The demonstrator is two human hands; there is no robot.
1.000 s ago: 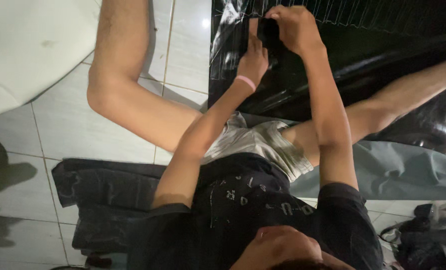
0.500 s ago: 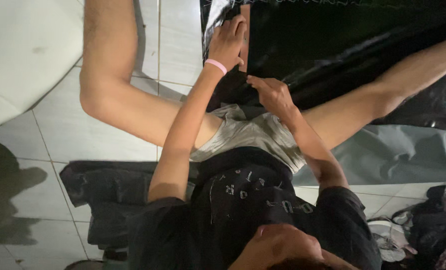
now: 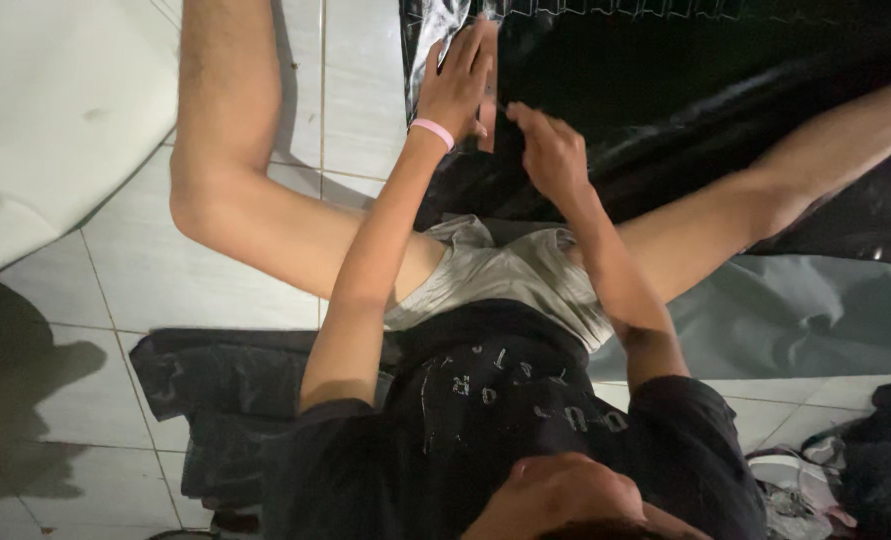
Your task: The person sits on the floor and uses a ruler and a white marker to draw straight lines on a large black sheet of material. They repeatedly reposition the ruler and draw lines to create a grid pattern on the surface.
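A glossy black plastic sheet (image 3: 685,90) lies over the floor and between my spread legs. My left hand (image 3: 455,85), with a pink band on the wrist, lies along the sheet's left edge with fingers stretched and grips it. My right hand (image 3: 550,150) is just to the right and lower, with its fingers pinched on a fold of the same sheet. A small pale strip (image 3: 487,125) shows between the two hands; I cannot tell what it is. I sit on the floor in grey shorts and a black shirt.
The floor is of white tiles (image 3: 225,290). A large pale rounded object (image 3: 55,110) fills the upper left. A dark cloth (image 3: 215,390) lies under me. A grey-green sheet (image 3: 805,320) spreads at right, and a dark bag with clutter (image 3: 845,470) sits at lower right.
My hands were together at the sheet's top on a dark fold. They have parted: the right hand dropped toward me, the left stayed at the sheet's left edge.
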